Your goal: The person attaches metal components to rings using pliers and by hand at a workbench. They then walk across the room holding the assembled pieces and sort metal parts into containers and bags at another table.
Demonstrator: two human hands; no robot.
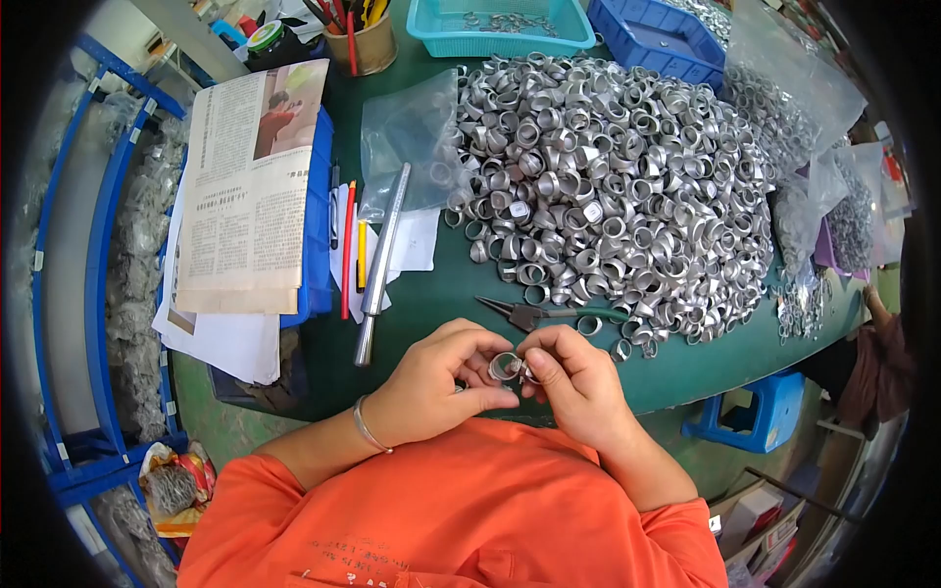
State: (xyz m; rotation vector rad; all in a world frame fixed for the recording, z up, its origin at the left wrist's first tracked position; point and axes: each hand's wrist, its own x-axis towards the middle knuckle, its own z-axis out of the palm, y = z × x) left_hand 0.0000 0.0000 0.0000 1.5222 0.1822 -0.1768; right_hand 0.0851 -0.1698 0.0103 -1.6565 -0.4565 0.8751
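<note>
Green bench (426, 299). At its near edge, right hand (583, 382) pinches a silver ring (504, 367); left hand (431, 377) curls against it, can't tell if gripping. Pliers (524, 317) just beyond hands, metal rod (385, 265) beyond the left, ring pile (618, 196) beyond the right, turquoise basket (500, 45) farthest.

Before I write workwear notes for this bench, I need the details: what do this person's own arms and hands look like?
The left hand and right hand wear no gloves. A slim silver-coloured bangle circles the left wrist; none shows on the right. Short orange sleeves leave the forearms bare.
</note>
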